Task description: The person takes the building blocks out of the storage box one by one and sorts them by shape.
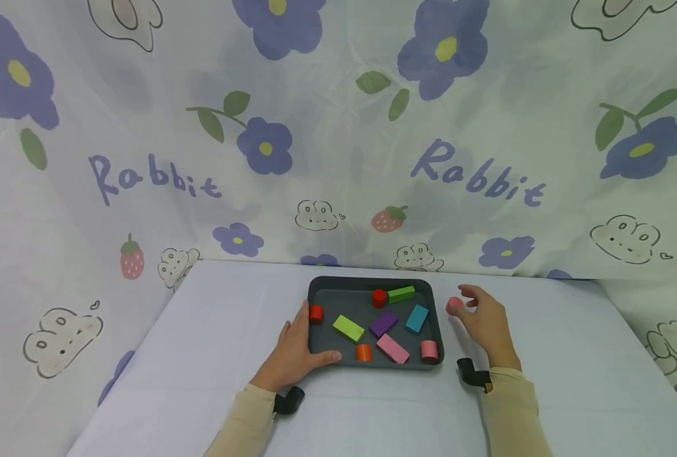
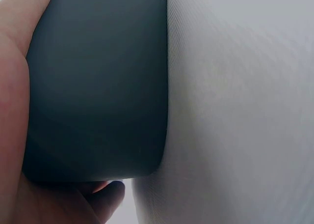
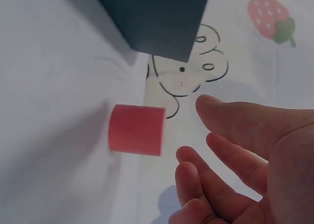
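Overall, a pale fabric backdrop printed with purple flowers, strawberries, outlined rabbits and the word "Rabbit" rises behind the far edge and along the left and right sides. Before it spreads a desk covered in white cloth, faintly creased at the near side. A dark grey rectangular tray with rounded corners lies on its far half.

Beige sleeves reach in from the near side. The left hand is at the tray's near-left corner, its grip loose: fingers straight along the left wall, thumb over the near rim. The right hand hovers right of the tray, grip released, thumb and fingers parted.

Five rectangular blocks sit in the tray: yellow-green, pink, purple, blue and green. Smallest are the cylinders: two red, one orange and one pink inside, plus a pinkish-red cylinder upright on the cloth, right of the tray and just beside the right fingertips.
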The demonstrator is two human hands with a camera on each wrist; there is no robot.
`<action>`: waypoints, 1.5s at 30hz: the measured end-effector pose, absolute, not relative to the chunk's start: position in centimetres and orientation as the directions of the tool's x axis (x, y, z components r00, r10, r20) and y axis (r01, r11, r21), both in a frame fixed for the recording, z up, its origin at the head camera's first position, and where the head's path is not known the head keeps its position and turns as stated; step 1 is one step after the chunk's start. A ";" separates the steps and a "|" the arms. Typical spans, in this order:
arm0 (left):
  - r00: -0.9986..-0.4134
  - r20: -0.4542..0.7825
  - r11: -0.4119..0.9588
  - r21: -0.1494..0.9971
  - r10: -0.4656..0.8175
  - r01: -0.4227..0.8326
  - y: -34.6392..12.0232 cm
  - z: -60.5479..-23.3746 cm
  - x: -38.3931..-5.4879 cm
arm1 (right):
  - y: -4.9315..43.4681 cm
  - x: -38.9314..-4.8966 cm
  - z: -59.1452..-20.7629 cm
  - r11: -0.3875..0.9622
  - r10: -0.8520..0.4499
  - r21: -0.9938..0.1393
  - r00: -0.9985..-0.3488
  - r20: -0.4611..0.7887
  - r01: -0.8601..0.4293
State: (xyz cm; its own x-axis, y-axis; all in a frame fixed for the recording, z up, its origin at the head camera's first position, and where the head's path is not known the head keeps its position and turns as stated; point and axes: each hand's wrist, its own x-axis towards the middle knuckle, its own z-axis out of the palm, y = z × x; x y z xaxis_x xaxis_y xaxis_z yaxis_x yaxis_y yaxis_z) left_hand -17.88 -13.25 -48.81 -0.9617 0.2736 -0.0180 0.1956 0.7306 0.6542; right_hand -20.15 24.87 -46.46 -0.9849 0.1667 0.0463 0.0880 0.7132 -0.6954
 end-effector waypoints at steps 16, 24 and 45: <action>-0.961 0.000 0.735 0.644 0.277 0.212 -13.0 -49.1 -18.1 | 22.9 -18.8 -43.2 0.746 0.066 -0.666 -0.991 0.116 -0.028; -0.961 -0.017 0.736 0.647 0.274 0.198 -12.8 -49.3 -17.9 | 21.8 -17.6 -43.0 0.767 0.001 -0.638 -0.994 0.109 -0.070; -0.963 -0.021 0.743 0.641 0.270 0.194 -13.3 -48.9 -17.8 | 20.6 -16.0 -42.9 0.806 -0.203 -0.557 -0.977 0.061 -0.202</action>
